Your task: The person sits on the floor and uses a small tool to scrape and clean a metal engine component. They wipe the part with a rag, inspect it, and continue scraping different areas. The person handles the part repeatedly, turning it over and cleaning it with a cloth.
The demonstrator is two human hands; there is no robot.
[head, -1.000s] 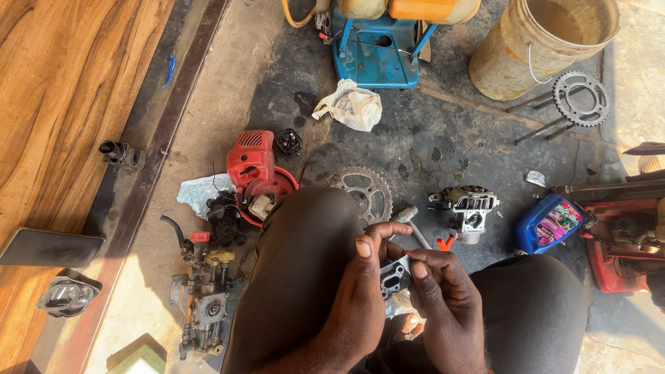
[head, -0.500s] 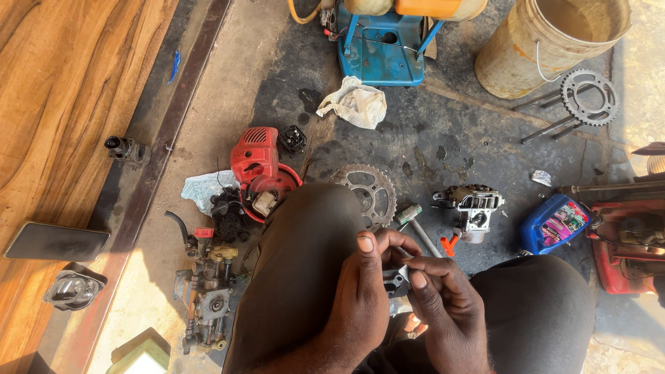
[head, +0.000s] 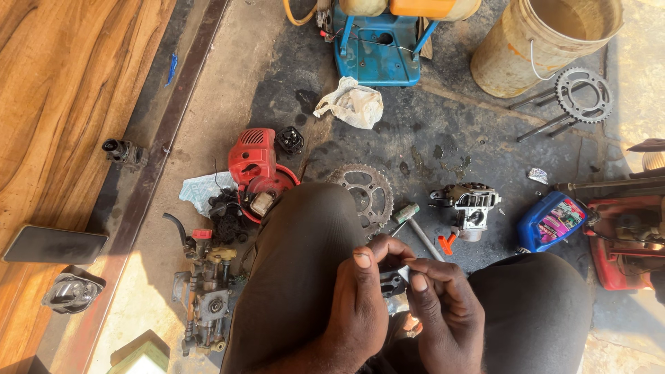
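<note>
Small dark part (head: 392, 281) sits pinched between left hand (head: 360, 305) and right hand (head: 443, 312) grips.

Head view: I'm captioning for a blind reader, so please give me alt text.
Seen from above, a seated person's left hand and right hand pinch a small dark part between the knees. On the oily floor lie a sprocket, a red engine cover, a carburetor and a bucket.
</note>
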